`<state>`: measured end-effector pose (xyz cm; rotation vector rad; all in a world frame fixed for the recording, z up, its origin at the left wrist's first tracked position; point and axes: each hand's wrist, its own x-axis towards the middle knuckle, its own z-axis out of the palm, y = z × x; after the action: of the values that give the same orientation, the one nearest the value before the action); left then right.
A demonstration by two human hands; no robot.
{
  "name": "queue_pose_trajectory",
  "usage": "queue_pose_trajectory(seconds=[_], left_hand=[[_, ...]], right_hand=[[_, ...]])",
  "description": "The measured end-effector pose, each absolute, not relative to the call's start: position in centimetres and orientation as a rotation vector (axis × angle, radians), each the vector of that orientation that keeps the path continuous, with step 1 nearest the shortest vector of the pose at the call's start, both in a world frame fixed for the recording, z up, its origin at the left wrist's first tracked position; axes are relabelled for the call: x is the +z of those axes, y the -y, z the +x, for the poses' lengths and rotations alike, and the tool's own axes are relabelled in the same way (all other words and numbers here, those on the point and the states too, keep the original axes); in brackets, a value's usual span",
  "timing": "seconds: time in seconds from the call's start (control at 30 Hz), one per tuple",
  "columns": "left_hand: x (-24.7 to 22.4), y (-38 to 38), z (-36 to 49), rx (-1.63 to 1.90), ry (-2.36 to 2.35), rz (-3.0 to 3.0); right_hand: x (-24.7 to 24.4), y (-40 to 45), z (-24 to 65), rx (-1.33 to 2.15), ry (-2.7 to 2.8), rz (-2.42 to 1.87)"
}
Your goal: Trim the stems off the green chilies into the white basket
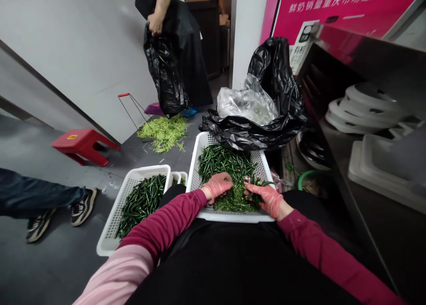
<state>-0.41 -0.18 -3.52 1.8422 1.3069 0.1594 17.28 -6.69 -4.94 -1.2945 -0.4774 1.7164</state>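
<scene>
Our left hand (220,185) curls its fingers inward, though we cannot tell if they pinch anything; our right hand (266,197) closes around a few green chillies (256,197), and loose chillies (226,160) lie beneath and beyond our fingertips in the white basket (229,217)

Left hand (219,185): we wear a thin coral-pink glove (214,189), wrinkled at the wrist.
Right hand (266,196): we wear a similar glove (274,203), also coral-pink and wrinkled.
Left sleeve (166,216): ours is wine red toward the wrist, pale pink with folds higher up.
Right sleeve (326,251): ours is wine red.
Lap clothing (239,260): we have it in plain black.
</scene>
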Motion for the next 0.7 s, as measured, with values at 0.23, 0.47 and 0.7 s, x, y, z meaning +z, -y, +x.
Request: queue_pose_trajectory(seconds=[0.23, 0.47, 0.7], left_hand=[[-2.3, 2.1, -0.2, 0.339, -1.249, 1.81], [-4.5, -1.0, -1.2, -0.404, -1.612, 2.344], [-7.8, -3.1, 1.3, -0.518, -1.339, 2.421]], right_hand=[[-4.5, 7.2, 14.1, 1.936, 0.699, -1.145], [-5.3, 6.5, 16.7, 1.743, 0.541, -1.374], [-5.6, 5.9, 18.2, 1.771, 0.275, -1.242]])
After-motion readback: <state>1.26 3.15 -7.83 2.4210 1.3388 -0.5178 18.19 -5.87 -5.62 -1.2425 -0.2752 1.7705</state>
